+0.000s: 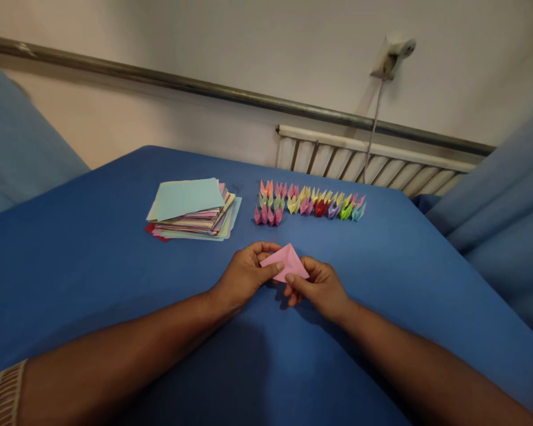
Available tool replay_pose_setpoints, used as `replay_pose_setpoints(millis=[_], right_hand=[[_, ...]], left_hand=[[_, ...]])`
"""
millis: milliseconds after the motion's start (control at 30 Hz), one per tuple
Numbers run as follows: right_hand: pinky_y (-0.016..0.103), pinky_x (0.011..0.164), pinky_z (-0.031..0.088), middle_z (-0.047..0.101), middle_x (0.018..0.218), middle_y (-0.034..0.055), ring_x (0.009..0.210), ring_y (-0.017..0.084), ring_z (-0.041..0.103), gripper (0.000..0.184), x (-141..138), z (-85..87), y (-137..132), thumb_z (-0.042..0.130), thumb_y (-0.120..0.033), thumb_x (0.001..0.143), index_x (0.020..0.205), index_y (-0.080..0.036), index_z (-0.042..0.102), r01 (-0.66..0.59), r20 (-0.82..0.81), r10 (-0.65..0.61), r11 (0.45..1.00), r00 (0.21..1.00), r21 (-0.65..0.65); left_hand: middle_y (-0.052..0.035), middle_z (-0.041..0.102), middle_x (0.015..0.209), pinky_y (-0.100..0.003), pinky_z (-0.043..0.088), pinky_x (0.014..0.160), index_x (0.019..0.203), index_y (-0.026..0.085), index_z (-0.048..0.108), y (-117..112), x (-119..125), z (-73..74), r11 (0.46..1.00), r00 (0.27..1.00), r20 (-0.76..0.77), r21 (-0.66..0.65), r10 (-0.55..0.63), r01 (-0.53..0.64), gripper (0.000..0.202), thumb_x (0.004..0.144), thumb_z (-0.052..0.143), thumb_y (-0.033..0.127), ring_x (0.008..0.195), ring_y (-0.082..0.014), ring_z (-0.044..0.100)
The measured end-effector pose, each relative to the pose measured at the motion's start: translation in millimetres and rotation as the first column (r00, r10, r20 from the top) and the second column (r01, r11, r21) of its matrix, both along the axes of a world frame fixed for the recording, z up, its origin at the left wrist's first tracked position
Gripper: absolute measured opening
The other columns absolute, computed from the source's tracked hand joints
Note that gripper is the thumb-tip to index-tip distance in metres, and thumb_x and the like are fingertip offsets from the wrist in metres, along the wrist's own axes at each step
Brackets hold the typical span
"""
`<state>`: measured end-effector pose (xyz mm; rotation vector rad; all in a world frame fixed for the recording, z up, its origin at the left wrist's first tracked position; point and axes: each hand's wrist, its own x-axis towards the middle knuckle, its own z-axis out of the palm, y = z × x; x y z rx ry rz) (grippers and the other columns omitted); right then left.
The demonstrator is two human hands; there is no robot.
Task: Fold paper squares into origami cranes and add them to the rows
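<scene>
A small piece of pink origami paper (288,258), folded into a diamond-like shape with creases, is held between both hands just above the blue table. My left hand (249,269) grips its left side, thumb on top and fingers behind. At the lower right edge my right hand (322,287) pinches the paper between thumb and fingers. Beyond the hands stand rows of small folded paper cranes (306,206) in pink, yellow, green, red, purple and light blue. To their left lies a thick stack of coloured paper sheets (189,201), a light blue sheet on top.
The blue-covered table (128,266) reaches to the wall. Behind it are a metal rail (231,94), a white radiator (337,157) and a wall socket (388,59) with a hanging cord. Blue curtains (510,225) hang at both sides.
</scene>
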<state>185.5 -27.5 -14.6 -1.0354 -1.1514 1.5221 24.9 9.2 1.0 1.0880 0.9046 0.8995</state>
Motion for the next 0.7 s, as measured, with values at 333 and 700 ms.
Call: replay_pose_setpoints(millis=[333,700], right_hand=[[0.019,0.041,0.046,0.067,0.059,0.0000,0.044,0.010,0.061,0.030,4,-4.2,8,0.073,-0.042,0.072,0.078,-0.015,0.060,0.059,-0.059,-0.060,0.998,0.996,-0.013],[0.020,0.044,0.049,0.069,0.062,-0.0006,0.044,0.009,0.061,0.028,10,-8.7,12,0.074,-0.039,0.072,0.080,-0.016,0.062,0.030,-0.128,-0.035,0.999,0.991,-0.037]], left_hand=[[0.0018,0.065,0.065,-0.021,0.046,0.055,0.104,0.012,0.053,2,0,-1.1,0.997,0.997,-0.038,-0.039,-0.066,0.064,0.047,0.065,0.078,0.022,0.052,-0.0082,0.057],[-0.0039,0.070,0.071,-0.023,0.051,0.061,0.113,0.013,0.049,3,-5,2.6,0.992,0.997,0.057,-0.112,-0.048,0.055,0.046,0.075,0.072,0.025,0.061,-0.0129,0.067]])
